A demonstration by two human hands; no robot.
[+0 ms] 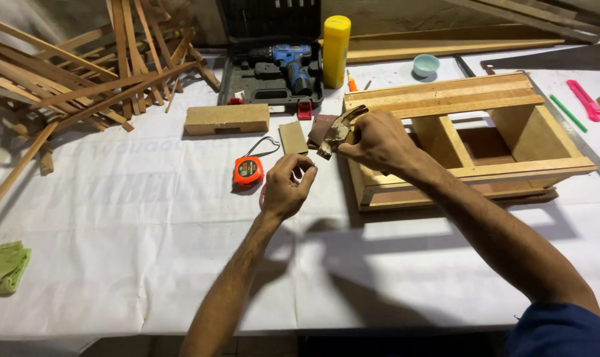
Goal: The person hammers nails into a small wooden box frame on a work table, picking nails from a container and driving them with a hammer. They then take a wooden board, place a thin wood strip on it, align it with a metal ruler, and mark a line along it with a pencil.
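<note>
**Hammer in right hand, left hand pinching something tiny beside the frame**

Right hand [378,140] is closed round a worn steel claw hammer [338,131], gripped right up at the head; handle is hidden under the palm. The head's long axis runs diagonally, upper right to lower left, claw end pointing down-left toward the left hand.

Left hand [288,185] sits just below-left of the hammer head, near but apart. Thumb and forefinger are pressed together as if pinching something small. Can't make out what, too small to tell.

Both hands hover over the white-covered table [148,218], at the left end of the open rectangular pale-wood box frame [472,142]. Right hand overlaps the frame's left end; left hand is just clear of it, so right is nearer.

Just left of the left hand: orange round tape measure [248,170]. Above it: small tan cardboard-like square [293,137].

Hidden: the frame's left corner behind the right hand, and the dark piece behind the hammer head.
</note>
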